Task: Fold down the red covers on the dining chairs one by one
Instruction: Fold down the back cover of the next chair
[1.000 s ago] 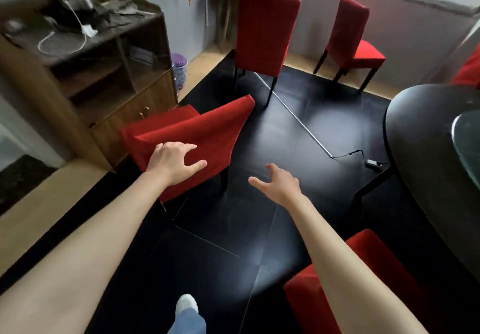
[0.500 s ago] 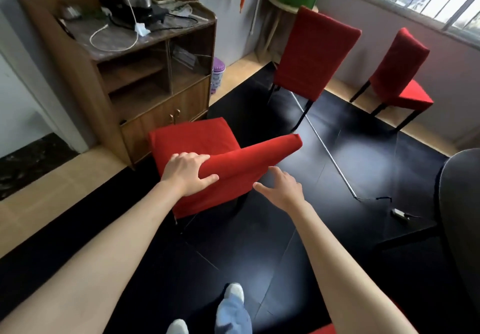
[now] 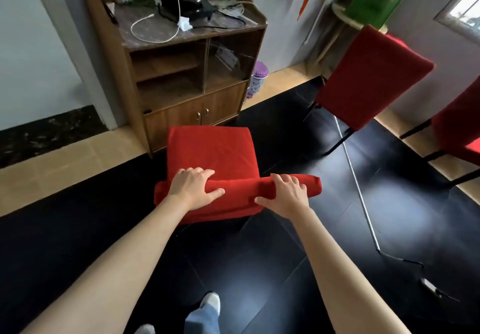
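A dining chair with a red cover (image 3: 210,151) stands right in front of me, its seat facing the cabinet. The top edge of its red backrest (image 3: 244,190) runs left to right under both my hands. My left hand (image 3: 193,186) grips that top edge left of centre, fingers over the far side and thumb on the near side. My right hand (image 3: 285,194) grips the same edge right of centre in the same way. A second red-covered chair (image 3: 368,79) stands at the right, and part of a third one (image 3: 459,125) shows at the right border.
A wooden cabinet (image 3: 181,79) with a kettle and cables on top stands just beyond the chair. A purple bin (image 3: 257,79) sits beside it. A white cable (image 3: 358,190) runs across the black floor at the right. My feet (image 3: 207,310) show at the bottom.
I have stepped closer and the view has swung left. My right hand, which was free in the air, now holds the backrest top. My left hand stayed on it.
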